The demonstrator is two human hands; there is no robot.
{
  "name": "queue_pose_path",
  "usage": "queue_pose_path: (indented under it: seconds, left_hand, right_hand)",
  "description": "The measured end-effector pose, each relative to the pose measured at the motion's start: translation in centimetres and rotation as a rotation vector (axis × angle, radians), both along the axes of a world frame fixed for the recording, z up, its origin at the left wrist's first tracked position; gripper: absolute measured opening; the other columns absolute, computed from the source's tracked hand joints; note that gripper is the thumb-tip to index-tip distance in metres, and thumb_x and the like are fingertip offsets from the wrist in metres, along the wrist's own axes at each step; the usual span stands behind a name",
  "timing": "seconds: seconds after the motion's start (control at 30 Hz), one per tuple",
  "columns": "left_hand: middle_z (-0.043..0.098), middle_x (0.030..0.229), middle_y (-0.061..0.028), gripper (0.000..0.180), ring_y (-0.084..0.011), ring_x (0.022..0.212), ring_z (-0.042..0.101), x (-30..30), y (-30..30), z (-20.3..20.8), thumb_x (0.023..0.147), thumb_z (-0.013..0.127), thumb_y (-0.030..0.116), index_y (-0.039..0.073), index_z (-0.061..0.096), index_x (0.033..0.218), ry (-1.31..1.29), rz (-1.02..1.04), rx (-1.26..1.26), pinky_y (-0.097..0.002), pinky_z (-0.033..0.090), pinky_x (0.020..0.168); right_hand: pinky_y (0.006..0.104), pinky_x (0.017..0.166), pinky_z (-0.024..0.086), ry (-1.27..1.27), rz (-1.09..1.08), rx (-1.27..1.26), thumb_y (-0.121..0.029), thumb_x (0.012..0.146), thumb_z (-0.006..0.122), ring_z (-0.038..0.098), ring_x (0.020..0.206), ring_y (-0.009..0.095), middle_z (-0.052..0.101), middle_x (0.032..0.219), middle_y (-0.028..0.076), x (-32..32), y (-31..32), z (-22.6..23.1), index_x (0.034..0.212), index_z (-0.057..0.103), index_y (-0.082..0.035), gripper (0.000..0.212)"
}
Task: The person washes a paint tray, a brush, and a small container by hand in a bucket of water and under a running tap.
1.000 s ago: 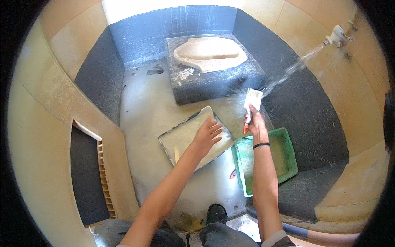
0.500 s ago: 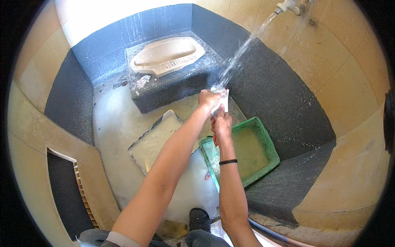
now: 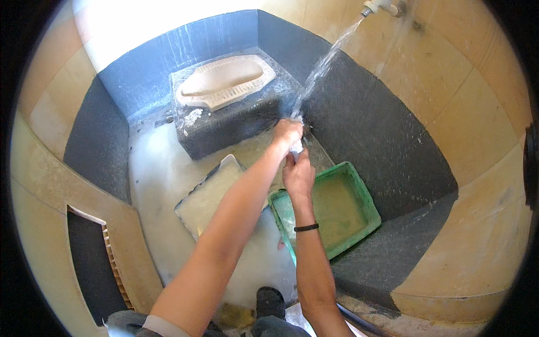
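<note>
My left hand (image 3: 287, 132) and my right hand (image 3: 299, 173) meet in the middle, under a stream of water (image 3: 325, 68). Closed between them is a small white object (image 3: 297, 147), wet and mostly covered by my fingers; its kind cannot be made out. My left hand grips the far end, where the water strikes. Just below, my right hand holds the near end, with a dark band around that wrist. Close beneath my right forearm stands a green rectangular tub (image 3: 370, 209) of cloudy liquid. A pale rectangular tray (image 3: 229, 159) with similar liquid lies left of it, partly behind my left forearm.
Water runs from a wall tap (image 3: 368, 10) at the upper right. A beige squat toilet (image 3: 227, 84) is set in a raised dark block (image 3: 236, 124) at the back. Whitish water covers the floor (image 3: 160, 196). Dark lower walls (image 3: 376, 140) enclose the corner.
The white object has turned, showing a narrower side. Both hands stay together under the stream. An orange bit seen below my right hand is now out of sight. The view has shifted slightly.
</note>
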State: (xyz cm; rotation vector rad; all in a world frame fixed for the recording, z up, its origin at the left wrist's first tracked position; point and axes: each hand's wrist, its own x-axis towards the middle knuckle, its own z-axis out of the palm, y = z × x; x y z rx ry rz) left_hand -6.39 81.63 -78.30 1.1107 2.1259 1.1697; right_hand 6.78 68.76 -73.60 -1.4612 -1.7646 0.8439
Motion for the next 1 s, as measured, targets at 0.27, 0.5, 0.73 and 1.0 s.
queue_pose_path:
  seconds: [0.27,0.5,0.73,1.0]
  left_hand:
    - [0.072,0.081,-0.0109,0.07,-0.0261,0.067,0.066,4.6,-2.5,2.9,0.098,0.05,0.067,0.002,0.073,0.106,-0.43,-0.2,0.252,-0.0427,0.053,0.07]
    - [0.075,0.089,-0.0165,0.042,-0.0227,0.073,0.071,0.8,-1.2,2.7,0.093,0.076,0.036,-0.005,0.073,0.101,-0.665,0.082,0.201,-0.0388,0.057,0.063]
    - [0.071,0.11,-0.0167,0.026,-0.0251,0.097,0.071,1.2,-5.0,4.4,0.104,0.055,0.013,-0.002,0.063,0.123,-0.935,-0.359,0.189,-0.0391,0.059,0.083]
    - [0.07,0.112,-0.0092,0.025,-0.019,0.102,0.068,0.6,-8.5,5.8,0.102,0.057,0.011,0.0,0.064,0.123,-0.88,-0.37,0.214,-0.0341,0.056,0.089]
  right_hand:
    - [0.0547,0.088,0.05,0.189,0.002,-0.063,-0.031,0.099,0.06,0.066,0.103,0.05,0.07,0.106,0.03,2.8,3.4,-1.2,0.118,0.059,0.001,0.038]
    - [0.0306,0.051,0.038,0.395,0.083,-0.234,-0.048,0.102,0.058,0.05,0.061,0.015,0.057,0.077,0.006,2.1,2.1,-0.3,0.108,0.054,-0.004,0.044]
    - [0.0264,0.044,0.038,0.655,-0.031,-0.625,-0.057,0.099,0.059,0.051,0.053,0.01,0.059,0.075,0.003,2.6,4.0,-0.3,0.11,0.055,-0.005,0.053]
    - [0.0334,0.065,0.051,0.831,-0.064,-0.439,-0.028,0.096,0.069,0.065,0.085,0.015,0.068,0.099,0.008,0.0,7.0,-2.0,0.112,0.062,-0.003,0.031]
